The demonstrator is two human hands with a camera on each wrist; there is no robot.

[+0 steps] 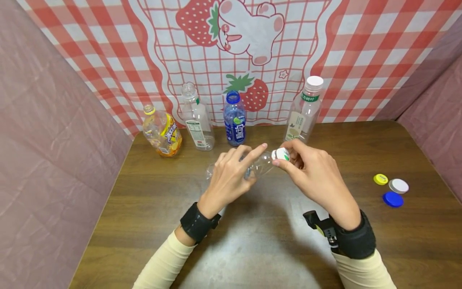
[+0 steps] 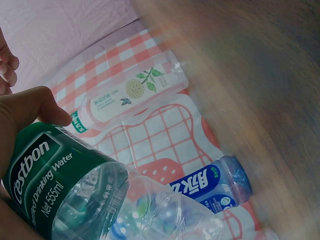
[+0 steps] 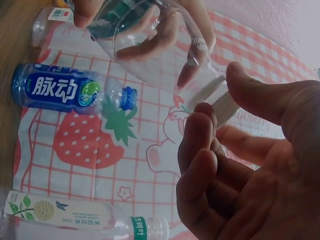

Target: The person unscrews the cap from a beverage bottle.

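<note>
We grip a tilted clear bottle [image 1: 262,164] in our left hand [image 1: 230,173] and pinch its white cap [image 1: 281,154] with our right hand [image 1: 315,169]; 4 bottles [image 1: 236,124] stand beyond.

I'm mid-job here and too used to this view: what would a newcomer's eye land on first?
Probably the red-and-white checked strawberry cloth behind the brown wooden table. In front of it, the left hand grips a clear plastic bottle with a green label, while the right hand pinches its white screw cap. At right lie a round yellow cap, white cap and blue cap.
</note>
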